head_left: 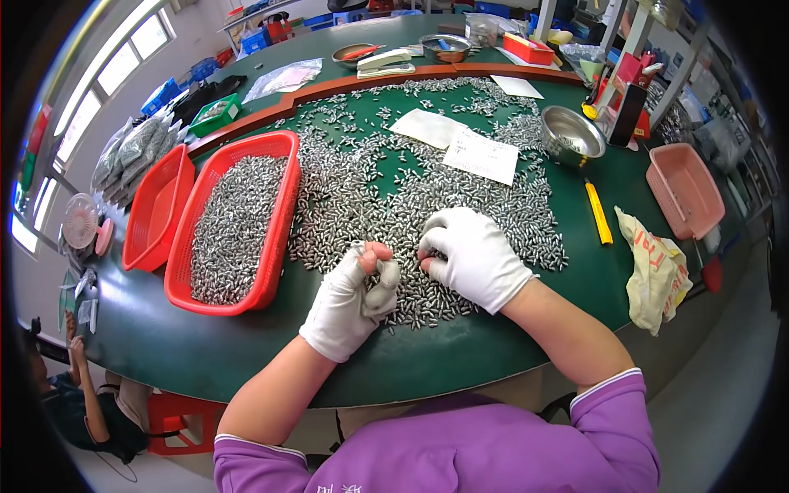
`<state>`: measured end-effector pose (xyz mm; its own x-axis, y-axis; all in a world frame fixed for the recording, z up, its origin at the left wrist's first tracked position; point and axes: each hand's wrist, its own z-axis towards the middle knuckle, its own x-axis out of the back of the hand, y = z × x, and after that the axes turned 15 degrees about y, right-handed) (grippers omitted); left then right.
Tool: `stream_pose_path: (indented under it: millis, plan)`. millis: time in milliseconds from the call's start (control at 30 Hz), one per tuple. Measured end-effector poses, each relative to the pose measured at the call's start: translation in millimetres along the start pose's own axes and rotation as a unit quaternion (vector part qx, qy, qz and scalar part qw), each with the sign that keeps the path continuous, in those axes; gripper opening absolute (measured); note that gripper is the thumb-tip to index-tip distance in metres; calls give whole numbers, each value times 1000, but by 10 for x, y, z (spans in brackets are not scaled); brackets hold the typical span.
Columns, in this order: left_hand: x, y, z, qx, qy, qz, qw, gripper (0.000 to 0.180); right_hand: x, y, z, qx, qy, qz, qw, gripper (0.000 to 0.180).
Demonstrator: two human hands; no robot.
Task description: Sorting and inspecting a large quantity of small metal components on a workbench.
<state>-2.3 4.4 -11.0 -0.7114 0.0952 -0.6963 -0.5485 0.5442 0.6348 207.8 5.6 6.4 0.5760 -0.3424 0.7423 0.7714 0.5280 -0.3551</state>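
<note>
A wide heap of small silver metal pieces [386, 197] covers the green table [205, 353]. My left hand [349, 300], in a white glove with open fingertips, is curled at the heap's near edge and pinches a few pieces. My right hand [472, 255], also gloved, rests palm down on the heap just to the right, fingers bent into the pieces. A red plastic basket [279, 222] filled with the same metal pieces stands to the left of my hands.
An empty red basket [156, 209] lies further left. Paper sheets [481, 154] lie on the heap, with a steel bowl [571, 135], a yellow knife [598, 214], a pink tray [686, 189] and a cloth bag [657, 271] to the right. Another person [82, 403] sits at lower left.
</note>
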Motion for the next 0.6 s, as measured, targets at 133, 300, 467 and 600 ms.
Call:
stream_pose_path:
  millis: [133,300,467,600]
  plan:
    - [-18,3,-4,4,-4,-2,1000,21,-44,31,-29,-6,20,-8,1000,13]
    - [-3,3,2,0,-13,0,1000,21,-54,23,-22,14,36,11,999,11]
    - [-38,9,-31,5,1,9,1000,20,-109,-5,11,15,68,3,998,9]
    - [-48,21,-46,14,-14,35,999,21,-57,-51,47,21,165,58,984,12]
